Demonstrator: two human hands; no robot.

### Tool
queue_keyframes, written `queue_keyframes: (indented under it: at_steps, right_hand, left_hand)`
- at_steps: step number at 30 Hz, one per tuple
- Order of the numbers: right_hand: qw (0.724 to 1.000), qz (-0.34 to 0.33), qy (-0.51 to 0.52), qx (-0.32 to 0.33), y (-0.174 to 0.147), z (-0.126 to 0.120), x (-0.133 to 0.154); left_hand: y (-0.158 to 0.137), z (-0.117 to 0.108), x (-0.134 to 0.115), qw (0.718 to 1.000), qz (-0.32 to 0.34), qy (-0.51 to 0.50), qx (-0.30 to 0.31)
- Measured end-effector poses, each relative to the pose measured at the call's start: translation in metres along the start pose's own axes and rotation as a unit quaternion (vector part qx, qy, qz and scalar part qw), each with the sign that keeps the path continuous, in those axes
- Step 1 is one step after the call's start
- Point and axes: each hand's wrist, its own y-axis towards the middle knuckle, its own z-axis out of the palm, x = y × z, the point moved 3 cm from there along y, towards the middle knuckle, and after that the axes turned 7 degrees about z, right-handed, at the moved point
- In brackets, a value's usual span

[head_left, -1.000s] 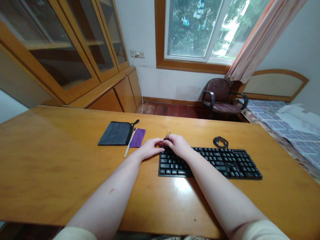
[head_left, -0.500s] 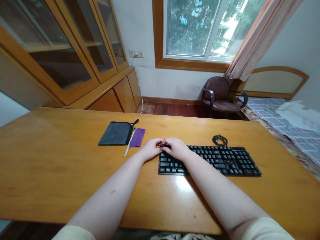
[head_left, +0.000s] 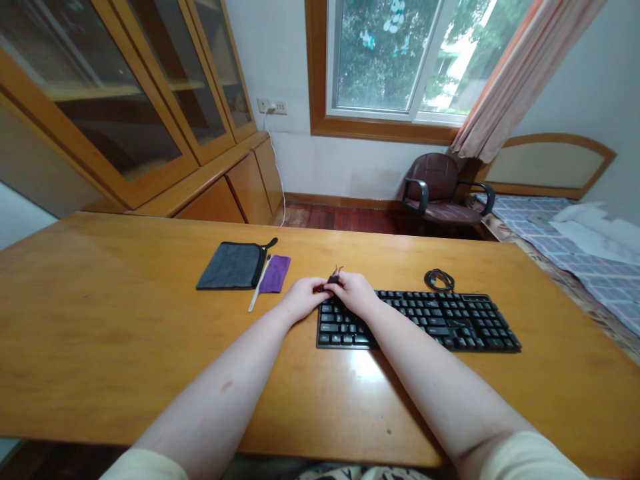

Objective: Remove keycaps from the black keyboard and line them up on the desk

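A black keyboard (head_left: 450, 323) lies on the wooden desk, its left end under my hands. Just above its upper left corner, my left hand (head_left: 305, 297) and my right hand (head_left: 357, 292) meet, fingers closed together. Between the fingertips is a small dark tool (head_left: 334, 279) with two thin prongs pointing away from me; it looks like a wire keycap puller. Fingers hide most of its body. Left of my hands lie a purple cloth (head_left: 276, 274), a slim white brush (head_left: 259, 285) and a dark grey pouch (head_left: 234, 265) with a black loop.
A coiled black cable (head_left: 439, 280) rests behind the keyboard. The desk (head_left: 125, 347) reaches wide to both sides. Beyond it stand a glass-door cabinet (head_left: 200, 143) on the left, a maroon armchair (head_left: 435, 190) and a bed (head_left: 590, 247) on the right.
The small tool has turned between my fingers, and its prongs now stick up past the fingertips. My hands have shifted only slightly; the things on the desk have stayed in place.
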Motion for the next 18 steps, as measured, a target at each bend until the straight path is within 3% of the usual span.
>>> queue_keyframes:
  at_steps: [7,11,18]
  right_hand:
    - [0.988,0.080,0.121,-0.061,0.002,-0.005,-0.010]
    - [0.990,0.063,0.109,-0.068,0.002,-0.007,-0.010]
    - [0.978,0.025,0.194,-0.070,0.001,-0.008,-0.008]
  left_hand:
    - [0.000,-0.003,-0.009,0.996,0.030,0.073,-0.043]
    - [-0.001,-0.005,-0.007,0.992,0.024,0.102,-0.074]
    - [-0.001,-0.006,0.001,0.990,0.016,0.030,-0.135]
